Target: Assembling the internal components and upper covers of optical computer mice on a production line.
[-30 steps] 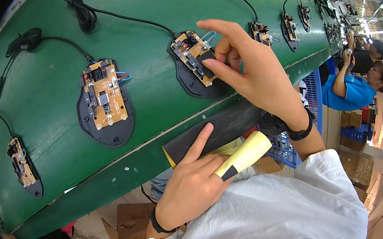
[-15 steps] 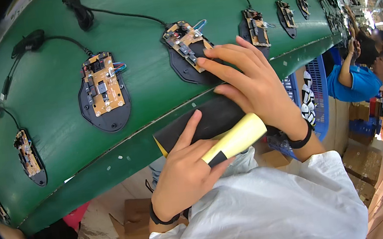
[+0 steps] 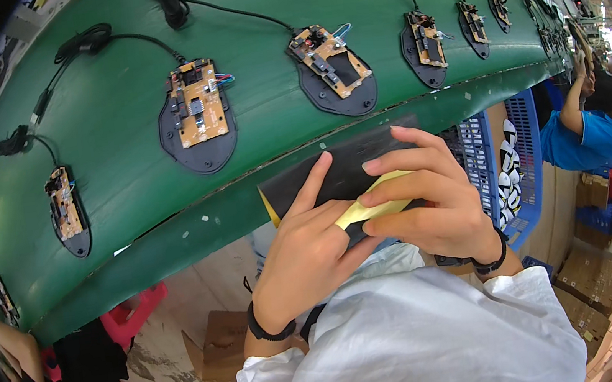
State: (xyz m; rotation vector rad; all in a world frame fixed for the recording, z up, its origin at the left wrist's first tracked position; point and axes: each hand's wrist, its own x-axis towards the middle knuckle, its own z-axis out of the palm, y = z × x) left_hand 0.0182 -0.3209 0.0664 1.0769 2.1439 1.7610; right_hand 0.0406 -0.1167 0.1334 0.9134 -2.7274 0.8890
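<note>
The yellow backing strip [image 3: 353, 216] lay between the two hands in the head view, on the near side of the table [image 3: 113, 131]. Its long axis slanted from near left to far right, so the left hand [image 3: 303, 257] met its left end and the right hand [image 3: 438, 197] covered its right part; neither was nearer, as both touched it. The left fingers grasped the strip, curled about that end, while the left index finger stretched out onto a black sheet [image 3: 341, 167]. The right fingers were bent over the strip from the right, thumb and index finger close to each other beside a dark patch [image 3: 356, 234]; whether they had pinched anything there, I cannot tell.

The black sheet lay just beyond the strip, its long axis running much the same way, nearly along the table's near edge; the hands hid whether the two were joined. Past that edge, the closest mouse base [image 3: 353, 104] lay on the table, rounded end toward the hands, with a black pad [image 3: 344, 68] on its circuit board [image 3: 311, 42]. It touched neither hand.
</note>
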